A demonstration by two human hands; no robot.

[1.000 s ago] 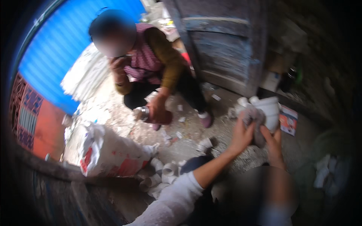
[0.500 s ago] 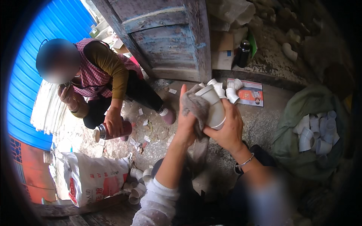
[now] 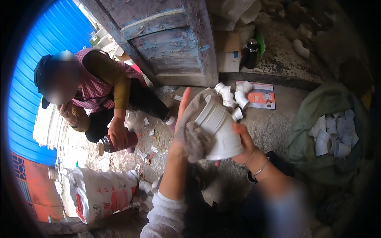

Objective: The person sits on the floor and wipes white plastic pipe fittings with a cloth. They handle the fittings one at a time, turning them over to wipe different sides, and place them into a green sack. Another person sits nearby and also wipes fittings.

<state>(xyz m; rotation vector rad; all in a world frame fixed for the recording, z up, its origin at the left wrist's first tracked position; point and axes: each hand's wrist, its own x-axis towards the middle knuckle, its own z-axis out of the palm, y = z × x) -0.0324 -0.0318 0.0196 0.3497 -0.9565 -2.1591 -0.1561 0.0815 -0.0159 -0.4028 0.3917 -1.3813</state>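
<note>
A white plastic pipe fitting [image 3: 225, 137], ribbed and wider at one end, is held up in front of me between both hands. My left hand [image 3: 178, 137] presses a grey rag [image 3: 194, 139] against its left side. The rag hides part of the fitting and most of those fingers; the index finger points up. On the other side, my right hand [image 3: 248, 147] grips the wide end, with the thumb on the outer wall. Beyond the held piece, several smaller white elbow fittings [image 3: 228, 98] lie on the floor.
A person squats at left, one hand on a dark red flask [image 3: 129, 139]. A green sack [image 3: 299, 129] of white fittings stands at right. At lower left are a white printed sack [image 3: 105, 194] and loose fittings [image 3: 147, 203]. A worn wooden door [image 3: 162, 43] stands ahead.
The fitting has been turned in my hands, so its ribbed side and wide end show more. The rag has shifted left with my left hand. My right hand has moved slightly down.
</note>
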